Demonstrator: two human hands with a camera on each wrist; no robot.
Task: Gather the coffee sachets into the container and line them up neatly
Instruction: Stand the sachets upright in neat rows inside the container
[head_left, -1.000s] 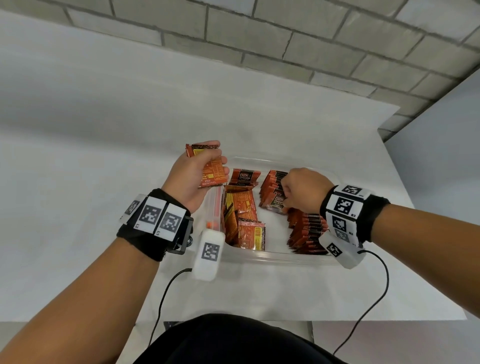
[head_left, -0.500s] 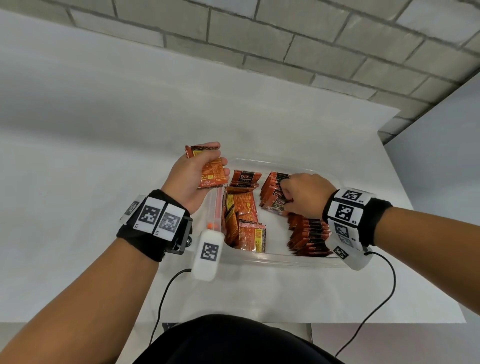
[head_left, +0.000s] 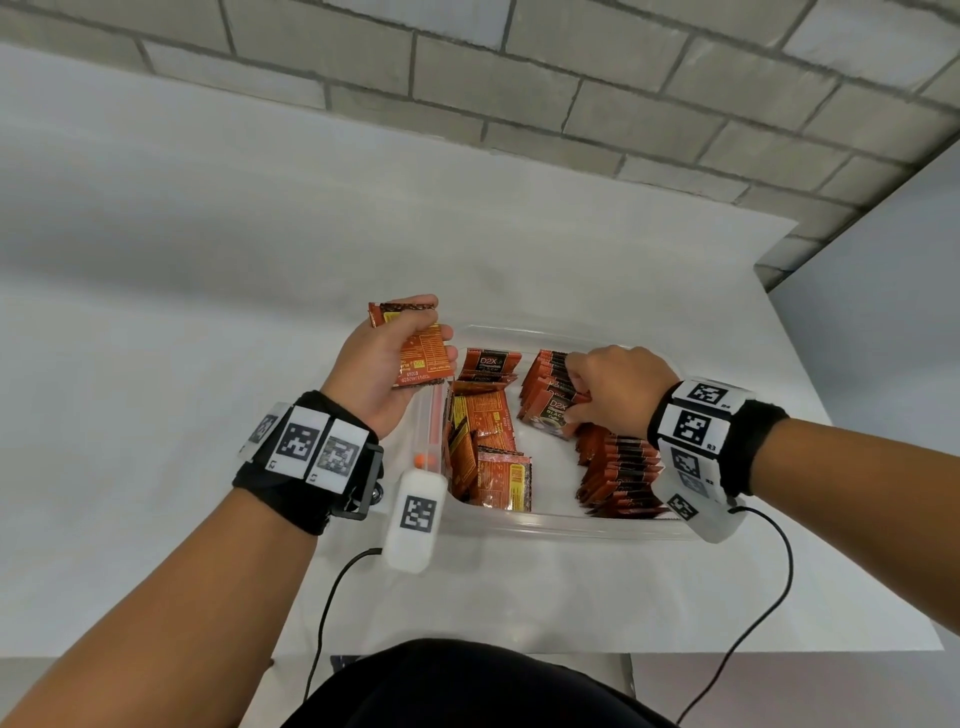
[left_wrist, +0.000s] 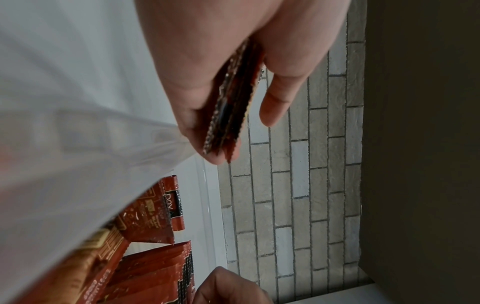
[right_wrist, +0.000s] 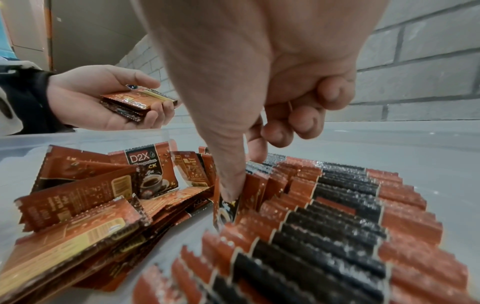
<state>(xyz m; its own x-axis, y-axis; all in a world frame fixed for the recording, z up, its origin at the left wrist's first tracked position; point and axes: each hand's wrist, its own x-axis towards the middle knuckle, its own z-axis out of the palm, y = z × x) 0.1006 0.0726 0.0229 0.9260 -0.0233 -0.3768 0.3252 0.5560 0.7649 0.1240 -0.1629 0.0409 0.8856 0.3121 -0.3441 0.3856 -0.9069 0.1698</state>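
Our left hand still clasps a small stack of sachets beside the container; right hand, shifted slightly along the row, pinches one sachet.

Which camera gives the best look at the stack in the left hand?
Right wrist: the stack lies in the left hand, edges countable. Head shows it partly covered by fingers. Left wrist shows it edge-on and blurred.
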